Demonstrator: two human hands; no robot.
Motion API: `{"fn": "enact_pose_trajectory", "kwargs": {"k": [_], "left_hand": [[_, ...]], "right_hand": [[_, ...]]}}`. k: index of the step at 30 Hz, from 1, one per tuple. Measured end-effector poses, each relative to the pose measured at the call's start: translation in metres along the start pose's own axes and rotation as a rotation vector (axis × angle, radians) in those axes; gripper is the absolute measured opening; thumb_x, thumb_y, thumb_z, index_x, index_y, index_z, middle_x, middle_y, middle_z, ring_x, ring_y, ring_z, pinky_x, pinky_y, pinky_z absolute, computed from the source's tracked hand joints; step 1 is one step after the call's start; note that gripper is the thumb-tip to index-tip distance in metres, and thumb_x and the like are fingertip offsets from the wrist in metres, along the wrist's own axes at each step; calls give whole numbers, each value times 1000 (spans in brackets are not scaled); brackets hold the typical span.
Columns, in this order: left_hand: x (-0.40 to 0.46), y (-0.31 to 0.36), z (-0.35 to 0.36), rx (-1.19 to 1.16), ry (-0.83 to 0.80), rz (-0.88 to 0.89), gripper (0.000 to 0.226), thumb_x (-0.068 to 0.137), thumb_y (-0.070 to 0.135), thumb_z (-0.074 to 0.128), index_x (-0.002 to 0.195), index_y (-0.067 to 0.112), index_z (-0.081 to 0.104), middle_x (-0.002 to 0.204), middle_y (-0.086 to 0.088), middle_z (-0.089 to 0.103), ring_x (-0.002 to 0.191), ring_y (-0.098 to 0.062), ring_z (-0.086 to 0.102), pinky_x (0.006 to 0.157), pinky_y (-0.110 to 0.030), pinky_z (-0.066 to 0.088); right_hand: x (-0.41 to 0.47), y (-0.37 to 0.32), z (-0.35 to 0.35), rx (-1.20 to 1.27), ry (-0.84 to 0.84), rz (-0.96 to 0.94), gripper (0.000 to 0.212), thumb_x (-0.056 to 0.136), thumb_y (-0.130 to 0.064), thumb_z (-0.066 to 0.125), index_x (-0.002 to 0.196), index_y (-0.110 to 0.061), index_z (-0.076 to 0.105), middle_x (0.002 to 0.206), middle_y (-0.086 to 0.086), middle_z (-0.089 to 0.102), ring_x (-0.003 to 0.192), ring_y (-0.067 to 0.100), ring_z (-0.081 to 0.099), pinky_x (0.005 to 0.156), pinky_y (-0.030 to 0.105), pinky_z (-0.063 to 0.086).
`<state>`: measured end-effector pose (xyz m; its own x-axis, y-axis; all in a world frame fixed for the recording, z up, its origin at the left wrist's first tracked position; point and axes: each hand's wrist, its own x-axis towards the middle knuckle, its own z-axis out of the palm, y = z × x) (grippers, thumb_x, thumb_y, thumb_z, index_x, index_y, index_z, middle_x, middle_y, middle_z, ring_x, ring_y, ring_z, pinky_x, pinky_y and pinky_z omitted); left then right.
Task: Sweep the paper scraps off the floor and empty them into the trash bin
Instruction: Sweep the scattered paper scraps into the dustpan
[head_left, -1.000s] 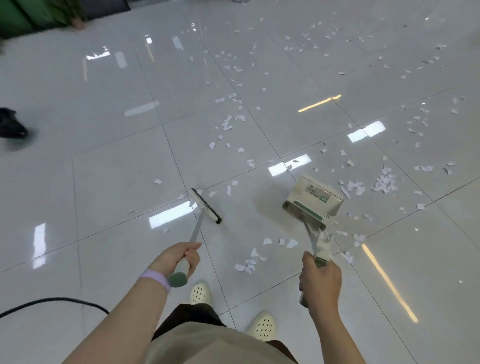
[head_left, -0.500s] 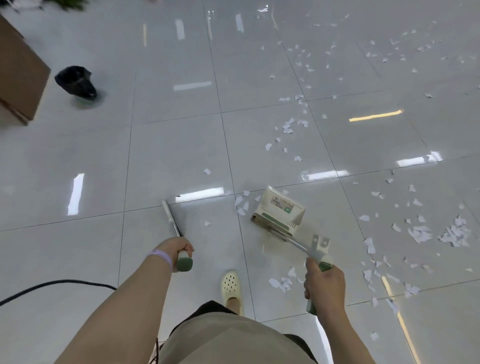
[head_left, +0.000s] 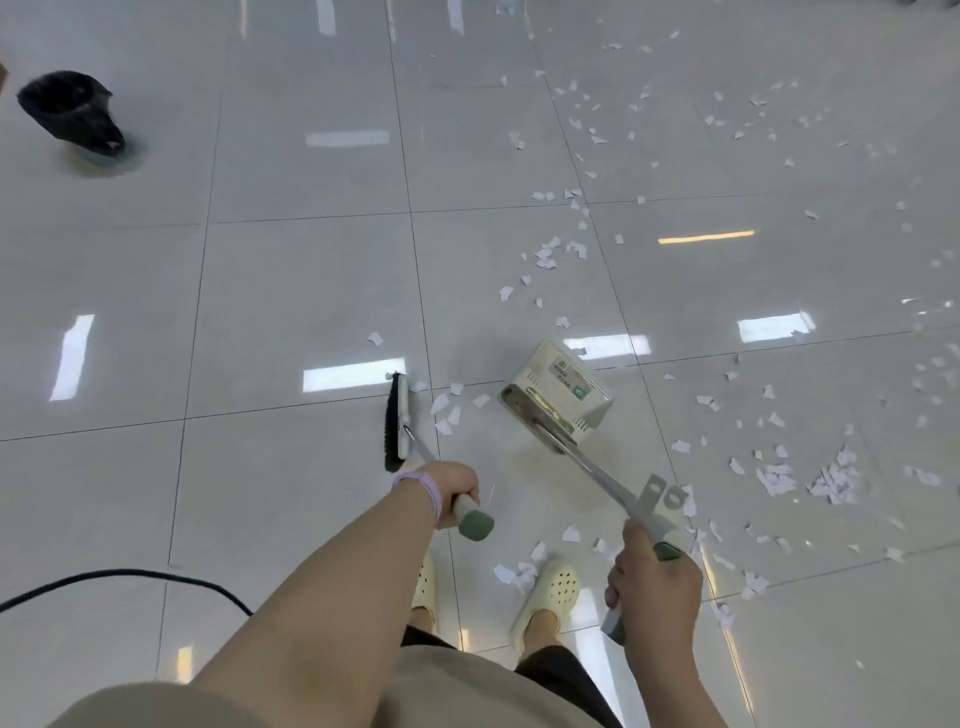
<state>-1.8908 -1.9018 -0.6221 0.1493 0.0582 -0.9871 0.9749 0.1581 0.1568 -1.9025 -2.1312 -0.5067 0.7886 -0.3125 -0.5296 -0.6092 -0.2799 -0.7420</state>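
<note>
My left hand (head_left: 453, 487) grips the green-capped handle of a small broom (head_left: 397, 422), whose black bristle head rests on the floor just left of a few paper scraps (head_left: 448, 410). My right hand (head_left: 652, 582) grips the long handle of a cream dustpan (head_left: 558, 396) that stands on the tiles to the right of those scraps. Many more white scraps lie scattered over the floor to the right and far right (head_left: 779, 478), and some lie by my feet (head_left: 514, 571). A trash bin (head_left: 70, 114) lined with a black bag stands at the far left.
A black cable (head_left: 130, 577) curves across the glossy white tiles at the lower left. My feet in cream clogs (head_left: 550, 587) stand just behind the broom and dustpan. Bright ceiling lights reflect off the floor.
The view has swung left, bringing the trash bin closer at upper left. The broom head has moved right toward the dustpan and turned side-on, with scraps lying between them.
</note>
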Motion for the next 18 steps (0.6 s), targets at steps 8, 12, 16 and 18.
{"fn": "enact_pose_trajectory", "kwargs": {"k": [8,12,16,18], "left_hand": [[8,65,62,-421,-575,-76,19,91,-5,57,87,12,51,71,4,40,41,-8,46,38,-15,43],[13,63,84,-617,-576,-98,19,92,-5,59,88,9,47,63,5,37,39,-7,39,35,-17,40],[5,71,112,-606,-453,-96,27,93,-2,55,76,15,43,54,4,39,33,-7,37,34,-13,34],[-4,72,112,-650,-347,-82,26,94,-3,53,76,14,43,54,2,41,32,-8,38,33,-14,37]], "right_hand": [[71,-30,-65,45,-6,-25,34,91,-17,60,63,-7,45,42,3,40,37,21,37,50,34,41],[135,-66,-99,387,-167,120,32,95,-12,61,70,-14,43,50,2,28,41,16,26,42,26,27],[182,-80,-111,384,-249,95,8,93,-11,61,86,-11,56,53,1,28,42,16,27,42,23,28],[189,-77,-106,368,-280,120,15,92,-5,56,81,-11,48,53,2,29,41,16,28,42,23,29]]}}
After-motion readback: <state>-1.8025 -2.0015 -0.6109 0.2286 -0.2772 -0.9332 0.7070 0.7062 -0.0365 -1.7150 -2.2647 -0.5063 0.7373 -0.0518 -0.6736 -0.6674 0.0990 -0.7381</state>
